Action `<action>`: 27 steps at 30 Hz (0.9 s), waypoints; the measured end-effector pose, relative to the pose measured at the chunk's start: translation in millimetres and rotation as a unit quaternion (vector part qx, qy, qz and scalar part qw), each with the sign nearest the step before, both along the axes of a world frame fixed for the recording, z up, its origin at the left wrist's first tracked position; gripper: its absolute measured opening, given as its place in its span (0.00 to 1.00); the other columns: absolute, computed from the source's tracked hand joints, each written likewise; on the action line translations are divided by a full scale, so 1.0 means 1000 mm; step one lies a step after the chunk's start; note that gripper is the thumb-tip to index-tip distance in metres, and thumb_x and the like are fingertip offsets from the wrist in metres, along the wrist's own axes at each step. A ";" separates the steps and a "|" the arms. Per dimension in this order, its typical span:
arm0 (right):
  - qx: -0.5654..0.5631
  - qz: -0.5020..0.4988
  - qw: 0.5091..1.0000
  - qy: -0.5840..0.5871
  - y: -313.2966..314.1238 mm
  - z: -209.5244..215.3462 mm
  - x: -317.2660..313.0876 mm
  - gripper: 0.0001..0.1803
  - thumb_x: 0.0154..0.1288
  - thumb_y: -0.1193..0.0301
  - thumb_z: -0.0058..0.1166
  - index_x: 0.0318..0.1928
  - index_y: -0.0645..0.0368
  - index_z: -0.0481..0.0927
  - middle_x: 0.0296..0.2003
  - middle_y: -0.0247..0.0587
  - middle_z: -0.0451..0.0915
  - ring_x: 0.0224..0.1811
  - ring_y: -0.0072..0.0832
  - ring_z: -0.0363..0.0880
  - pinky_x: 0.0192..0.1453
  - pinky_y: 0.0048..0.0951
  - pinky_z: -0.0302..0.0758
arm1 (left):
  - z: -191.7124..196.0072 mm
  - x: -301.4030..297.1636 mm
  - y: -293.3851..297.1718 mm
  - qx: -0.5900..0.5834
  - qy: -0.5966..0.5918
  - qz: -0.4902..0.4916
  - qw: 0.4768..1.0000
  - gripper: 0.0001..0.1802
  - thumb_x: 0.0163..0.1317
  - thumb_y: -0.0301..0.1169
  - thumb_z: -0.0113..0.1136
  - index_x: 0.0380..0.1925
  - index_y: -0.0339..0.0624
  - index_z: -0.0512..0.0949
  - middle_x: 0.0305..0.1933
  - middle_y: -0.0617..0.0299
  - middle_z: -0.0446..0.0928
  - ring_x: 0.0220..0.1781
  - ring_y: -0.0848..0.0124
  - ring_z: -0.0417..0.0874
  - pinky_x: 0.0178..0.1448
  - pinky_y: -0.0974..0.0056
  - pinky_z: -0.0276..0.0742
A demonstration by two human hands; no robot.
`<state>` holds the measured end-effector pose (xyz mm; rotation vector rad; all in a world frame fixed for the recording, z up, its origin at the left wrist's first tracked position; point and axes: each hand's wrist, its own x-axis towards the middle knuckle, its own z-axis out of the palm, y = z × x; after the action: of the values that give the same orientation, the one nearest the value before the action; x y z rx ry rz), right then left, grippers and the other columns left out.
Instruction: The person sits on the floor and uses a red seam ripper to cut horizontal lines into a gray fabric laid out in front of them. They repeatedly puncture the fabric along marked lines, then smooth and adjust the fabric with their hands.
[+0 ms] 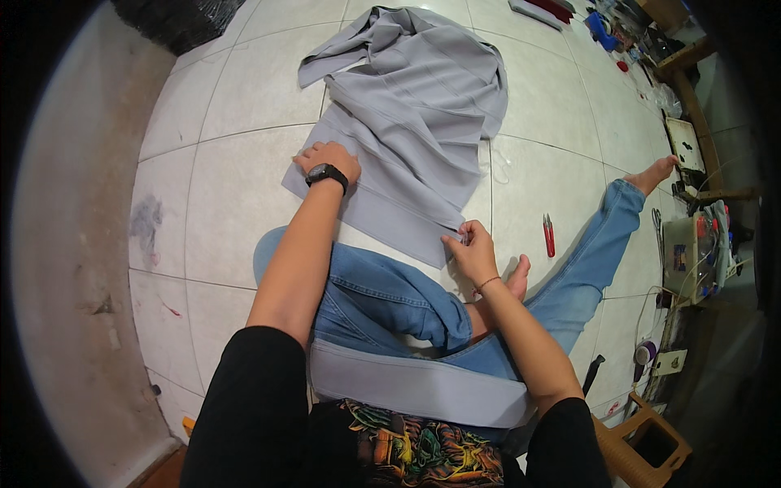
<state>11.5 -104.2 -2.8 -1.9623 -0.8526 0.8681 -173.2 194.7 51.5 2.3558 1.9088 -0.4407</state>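
A grey long-sleeved garment [415,106] lies spread and wrinkled on the tiled floor in front of me. Its flat hem band [390,224] runs along the near side. My left hand [328,160], a black watch at the wrist, rests on the garment near its left edge; the fingers look apart and press on the cloth. At the right end of the hem, my right hand [473,248] pinches the cloth between thumb and fingers. A long grey fabric strip [419,389] lies across my lap.
Red-handled thread snips [549,236] lie on the floor right of my right hand. My outstretched leg [582,260] bounds that side. Farther right stand a clear plastic box [682,264] and a brown stool [643,443]. A black plastic-wrapped bundle [175,24] sits far left beside the wall.
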 end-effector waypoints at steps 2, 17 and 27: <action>-0.006 -0.016 0.999 0.033 -0.004 -0.002 0.002 0.19 0.64 0.67 0.78 0.45 0.63 0.80 0.29 0.30 0.78 0.30 0.17 0.73 0.35 0.25 0.72 | 0.011 0.002 -0.013 -0.033 -0.075 -0.121 0.989 0.30 0.70 0.54 0.66 0.62 0.45 0.84 0.60 0.49 0.85 0.66 0.49 0.84 0.70 0.40 0.74; -0.025 0.258 0.966 0.014 -0.019 0.044 -0.017 0.10 0.66 0.72 0.67 0.43 0.65 0.86 0.35 0.58 0.85 0.38 0.47 0.87 0.47 0.43 0.82 | -0.032 0.068 -0.085 -0.116 -0.438 -0.306 0.837 0.16 0.76 0.46 0.65 0.47 0.45 0.83 0.33 0.44 0.85 0.40 0.42 0.88 0.44 0.43 0.80; 0.060 0.101 0.987 -0.107 0.027 0.049 0.003 0.18 0.63 0.66 0.73 0.47 0.69 0.88 0.48 0.58 0.89 0.50 0.51 0.90 0.56 0.41 0.83 | -0.037 0.073 -0.074 -0.223 -0.481 -0.251 0.810 0.17 0.77 0.45 0.66 0.44 0.42 0.81 0.24 0.57 0.80 0.25 0.63 0.82 0.34 0.55 0.75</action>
<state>14.3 -76.9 46.2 -1.9095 -1.2184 0.7078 -100.7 120.6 14.5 2.0604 0.6390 0.2571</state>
